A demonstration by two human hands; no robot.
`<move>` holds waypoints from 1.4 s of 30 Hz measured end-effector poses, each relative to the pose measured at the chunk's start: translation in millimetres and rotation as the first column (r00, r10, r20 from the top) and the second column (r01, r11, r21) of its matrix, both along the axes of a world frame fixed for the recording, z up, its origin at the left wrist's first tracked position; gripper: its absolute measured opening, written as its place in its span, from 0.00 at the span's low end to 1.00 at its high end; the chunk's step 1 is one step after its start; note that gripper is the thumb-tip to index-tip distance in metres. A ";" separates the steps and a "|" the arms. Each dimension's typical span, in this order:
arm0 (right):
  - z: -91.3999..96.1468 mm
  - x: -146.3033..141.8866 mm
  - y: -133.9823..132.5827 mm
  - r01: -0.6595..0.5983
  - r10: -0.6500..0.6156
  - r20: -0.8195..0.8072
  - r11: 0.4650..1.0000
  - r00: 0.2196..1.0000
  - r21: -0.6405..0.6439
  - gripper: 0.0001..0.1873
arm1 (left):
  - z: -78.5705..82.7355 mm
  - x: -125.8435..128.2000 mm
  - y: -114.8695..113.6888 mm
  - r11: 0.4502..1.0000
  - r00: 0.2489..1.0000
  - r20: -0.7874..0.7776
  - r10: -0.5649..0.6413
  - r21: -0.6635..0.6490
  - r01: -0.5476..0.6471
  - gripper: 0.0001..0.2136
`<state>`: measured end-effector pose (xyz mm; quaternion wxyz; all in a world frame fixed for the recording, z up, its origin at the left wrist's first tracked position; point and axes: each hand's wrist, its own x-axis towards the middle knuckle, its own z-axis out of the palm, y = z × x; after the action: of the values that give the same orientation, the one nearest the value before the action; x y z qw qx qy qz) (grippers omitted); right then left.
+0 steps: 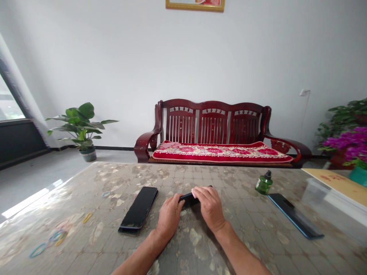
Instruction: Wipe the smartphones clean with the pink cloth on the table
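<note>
Currently left hand (169, 214) + right hand (210, 206) are holding dark slab (188, 198) at 12 o'clock, both half-curled | risk: slab could be slipping onto tablecloth (246, 214) | cause: thin edge probably giving little purchase

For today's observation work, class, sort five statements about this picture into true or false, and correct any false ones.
1. The left hand and right hand hold one dark flat object. True.
2. The green bottle lies on its side. False: it stands upright.
3. A black smartphone lies to the left of the left hand. True.
4. The leafy potted plant stands on the table. False: it stands on the floor.
5. A yellow rubber band lies left of the black smartphone. True.
</note>
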<state>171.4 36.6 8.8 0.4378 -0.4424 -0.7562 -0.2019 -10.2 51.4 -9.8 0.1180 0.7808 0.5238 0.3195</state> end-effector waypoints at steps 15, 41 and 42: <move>-20.5 48.6 27.0 0.159 -0.193 -0.319 0.979 0.928 -0.131 0.18 | 2.5 -0.8 1.7 1.000 1.000 0.004 0.017 -0.015 -0.017 0.09; -48.7 32.1 47.3 0.190 -0.340 -0.309 0.884 0.888 -0.428 0.18 | 11.6 -4.7 -5.7 0.920 0.963 0.124 -0.238 -0.290 0.265 0.26; -48.6 32.1 47.9 0.193 -0.337 -0.297 0.885 0.893 -0.423 0.18 | 11.9 -5.8 -6.3 0.912 0.955 0.124 -0.268 -0.288 0.293 0.26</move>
<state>203.5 84.5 -39.8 0.4423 -0.6494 -0.6181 -0.0246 -16.0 45.1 2.2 0.3024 0.8067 0.4437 0.2468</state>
